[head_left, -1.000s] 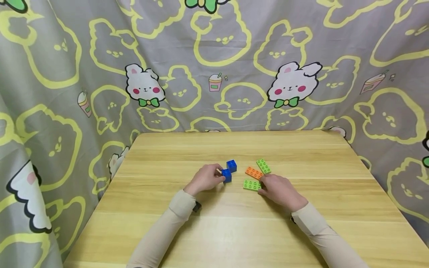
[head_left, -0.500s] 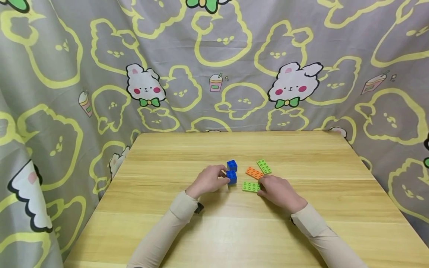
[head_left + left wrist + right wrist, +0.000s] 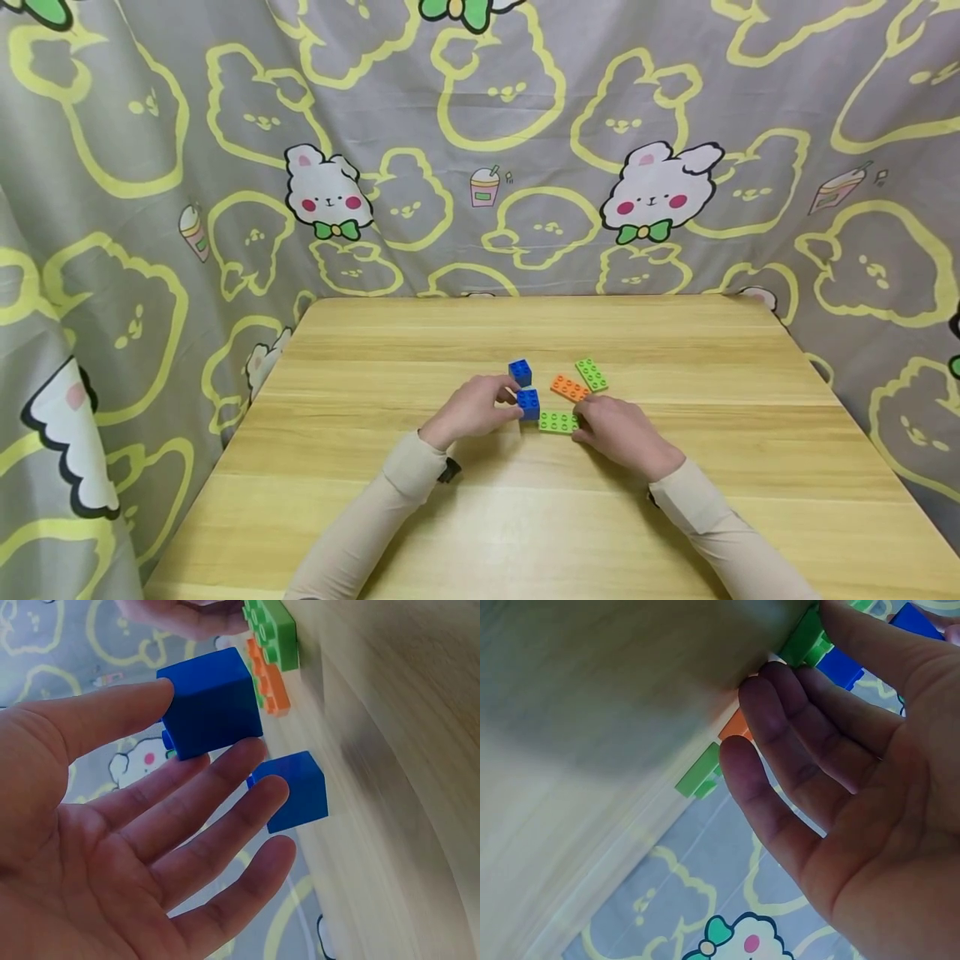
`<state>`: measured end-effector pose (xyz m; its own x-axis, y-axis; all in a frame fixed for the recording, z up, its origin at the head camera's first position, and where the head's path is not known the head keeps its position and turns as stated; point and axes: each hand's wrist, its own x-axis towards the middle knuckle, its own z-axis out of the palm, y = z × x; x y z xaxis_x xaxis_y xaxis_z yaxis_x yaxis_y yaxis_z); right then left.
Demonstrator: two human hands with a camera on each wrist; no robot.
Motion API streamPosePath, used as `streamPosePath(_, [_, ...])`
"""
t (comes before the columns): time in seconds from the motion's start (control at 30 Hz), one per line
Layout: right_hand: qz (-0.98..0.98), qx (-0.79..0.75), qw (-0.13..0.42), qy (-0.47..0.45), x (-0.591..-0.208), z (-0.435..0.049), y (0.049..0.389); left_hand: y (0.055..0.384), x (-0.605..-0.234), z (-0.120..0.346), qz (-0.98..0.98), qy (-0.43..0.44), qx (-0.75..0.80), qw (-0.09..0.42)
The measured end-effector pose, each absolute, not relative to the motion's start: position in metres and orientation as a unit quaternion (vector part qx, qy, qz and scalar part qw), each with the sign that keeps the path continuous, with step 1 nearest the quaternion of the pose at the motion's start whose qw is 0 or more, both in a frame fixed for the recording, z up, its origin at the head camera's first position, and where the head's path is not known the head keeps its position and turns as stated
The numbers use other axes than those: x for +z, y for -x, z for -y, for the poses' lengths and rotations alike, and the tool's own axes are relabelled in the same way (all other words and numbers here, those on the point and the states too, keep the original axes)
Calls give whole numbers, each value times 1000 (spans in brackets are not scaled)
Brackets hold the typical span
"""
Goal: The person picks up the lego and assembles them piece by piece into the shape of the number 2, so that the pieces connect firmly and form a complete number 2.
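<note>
My left hand (image 3: 474, 408) pinches a blue toy brick (image 3: 214, 701) between thumb and fingertips; the left wrist view shows it off the table, studs facing away. A second blue toy brick (image 3: 520, 372) stands just behind it on the table. At the end of a flat green toy brick (image 3: 557, 422), my right hand (image 3: 628, 433) grips it with thumb and fingers, and in the right wrist view the green brick's end shows by the thumb. The held blue brick overlaps the green one's left end in the head view.
Behind the right hand lie a flat orange toy brick (image 3: 569, 387) and another flat green toy brick (image 3: 592, 375), close together. The wooden table (image 3: 495, 525) reaches back to a grey patterned curtain (image 3: 540, 125), which also hangs along both sides.
My left hand has carried its blue brick rightward and slightly nearer, up to the green brick. The right hand has shifted slightly left with the green brick.
</note>
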<state>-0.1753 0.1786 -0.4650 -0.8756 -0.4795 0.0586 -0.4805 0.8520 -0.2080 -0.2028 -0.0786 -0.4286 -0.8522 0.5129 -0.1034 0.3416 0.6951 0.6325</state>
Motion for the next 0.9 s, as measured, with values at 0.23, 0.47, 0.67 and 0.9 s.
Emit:
streamPosePath(0.23, [962,107,-2,-251,-465,-175,175,200,-430,75,-910,-235,309,148])
streamPosePath(0.47, [961,107,1,-255,-464,-172,172,199,-432,72,-907,-239,311,154])
streamPosePath(0.67, [959,106,4,-264,-465,-170,170,197,-433,69,-906,-247,305,156])
streamPosePath(0.9, [956,97,18,-277,-466,-168,169,196,-434,68,-907,-250,296,164])
